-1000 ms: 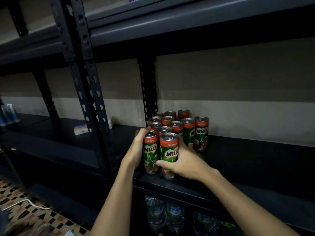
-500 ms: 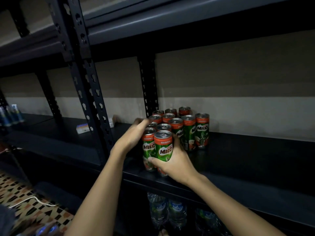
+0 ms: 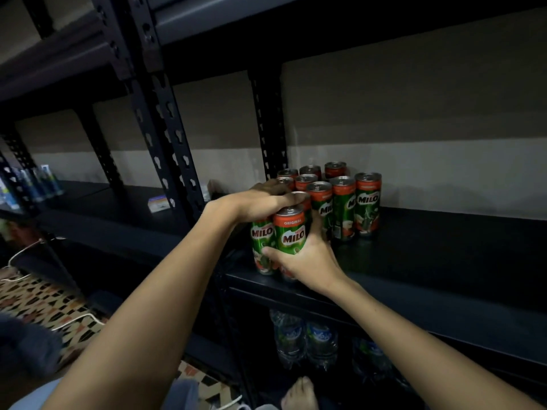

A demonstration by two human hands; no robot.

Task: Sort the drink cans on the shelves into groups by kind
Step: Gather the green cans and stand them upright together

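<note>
Green-and-red Milo cans [image 3: 343, 202] stand clustered on the dark metal shelf [image 3: 444, 247], packed in touching rows near the rear upright, and we note every can in view is of one kind. Our right hand [image 3: 307, 258] wraps the front can [image 3: 290, 232] low on its body, thumb across the front, fingers curled behind. Our left hand [image 3: 260, 202] lies over the top of the can beside it [image 3: 262, 247], fingers reaching across the lids toward the next row; we judge it to be gripping that can from above, though the fingertips are partly hidden. Both front cans stand close to the shelf's front edge. We assess the main risk as a tip or drop: the cans are tall and narrow, they touch each other, and sliding or lifting the pair could drag a neighbour over and topple the rows behind. A top grip on a smooth lid may also slip. Below the shelf stand water bottles [image 3: 305, 338], and a bare foot [image 3: 299, 392] lies beneath, where a fallen can would land. Dim lighting further hampers reading labels, so a different kind could go unnoticed.
</note>
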